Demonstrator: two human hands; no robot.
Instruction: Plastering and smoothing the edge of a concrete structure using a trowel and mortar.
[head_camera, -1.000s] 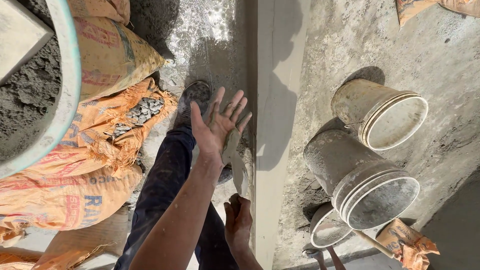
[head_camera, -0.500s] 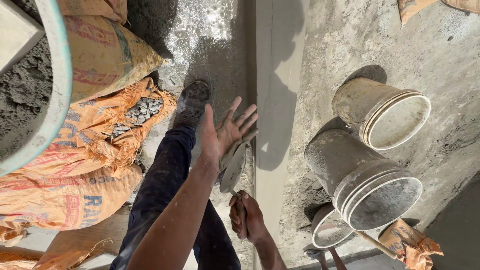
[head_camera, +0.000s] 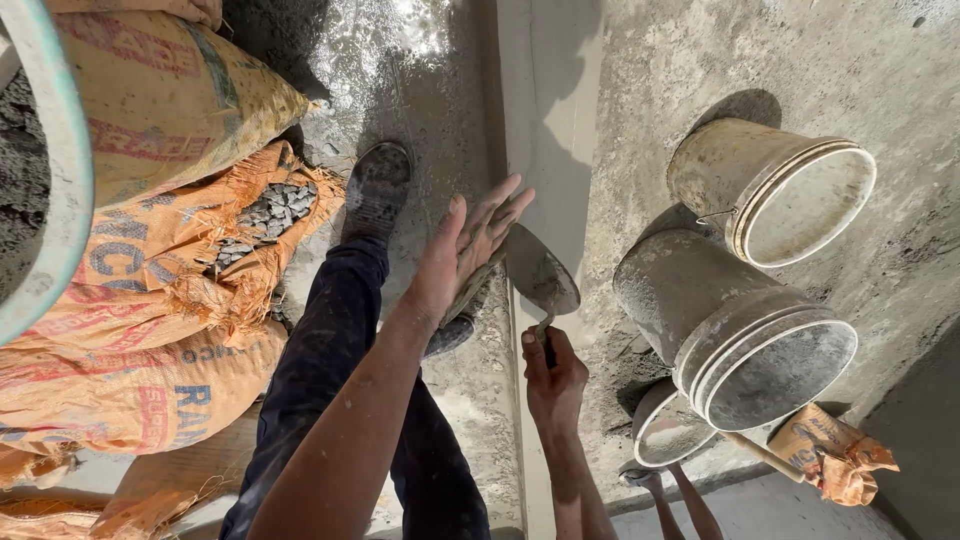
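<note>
My right hand (head_camera: 551, 378) grips the handle of a pointed steel trowel (head_camera: 541, 270), whose grey-smeared blade points up and away toward a smooth wet cement strip (head_camera: 548, 120). Just left of the blade, my left hand (head_camera: 466, 250) is held flat with straight fingers, its fingertips at the blade's edge. Whether they touch it, I cannot tell. Both forearms reach in from the bottom of the view, above my dark trousers and a dusty shoe (head_camera: 376, 186).
Two cement-caked buckets (head_camera: 772, 190) (head_camera: 735, 330) and a smaller one (head_camera: 664, 430) lie on their sides at the right. Orange sacks (head_camera: 140, 310), one spilling gravel (head_camera: 262, 216), pile up at the left beside a pale basin rim (head_camera: 66, 190).
My left hand's spread fingers have closed flat and turned edge-on beside the trowel. The right hand has shifted right, bringing the blade up into full view.
</note>
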